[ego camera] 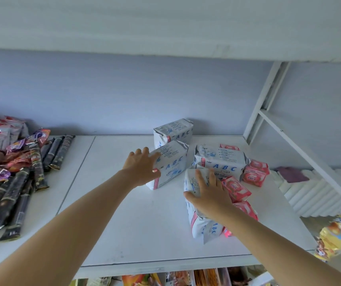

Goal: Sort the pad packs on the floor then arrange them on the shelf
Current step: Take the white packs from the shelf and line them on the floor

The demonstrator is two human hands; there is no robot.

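Note:
Several white-and-blue ABC pad packs lie on the white shelf (124, 213). My left hand (141, 166) grips the left side of one white pack (172, 162). Behind that pack stands another white pack (173, 131). My right hand (208, 193) presses flat on top of the nearest white pack (203, 226), which points toward me. A fourth white pack (221, 159) lies to the right. Small pink pad packs (255, 172) sit to its right, and more pink packs (236, 188) lie beside my right hand.
Dark and purple snack packets (16, 182) are heaped on the left of the shelf. A white metal upright (266, 100) and brace stand at the right, with white ribbed items (309, 195) and yellow snack bags (334, 230) beyond. An upper shelf hangs overhead.

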